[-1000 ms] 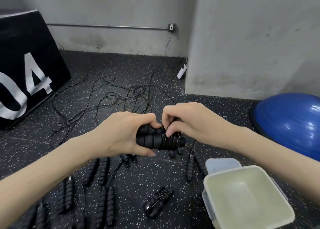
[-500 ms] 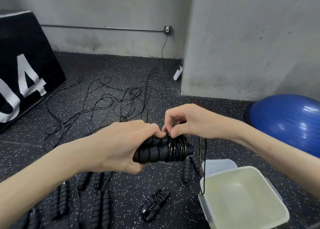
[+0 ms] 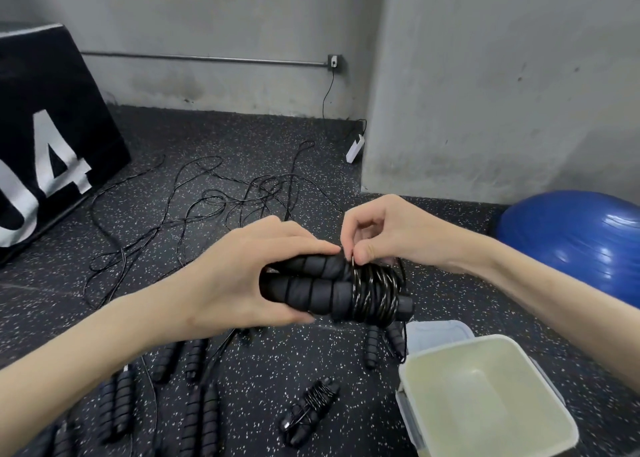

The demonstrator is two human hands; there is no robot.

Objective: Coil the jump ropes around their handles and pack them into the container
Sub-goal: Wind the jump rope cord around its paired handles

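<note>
- Left hand [image 3: 256, 276] grips the paired foam handles [image 3: 308, 283], same as a second ago, just held a bit lower and nearer the container [image 3: 485, 397] now.
- Right hand [image 3: 384, 235] pinches the cord's last bit at the top of the coil [image 3: 375, 292]. The wraps look thicker than before, with only a short tail hanging, so I'd guess it's about to get tucked.
- Container sits empty on the floor, one finished bundle [image 3: 311, 408] beside it, and plenty of loose ropes [image 3: 214, 200] are waiting.

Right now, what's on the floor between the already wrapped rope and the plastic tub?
Head view: only bare speckled floor between the wrapped rope and the tub.
</note>
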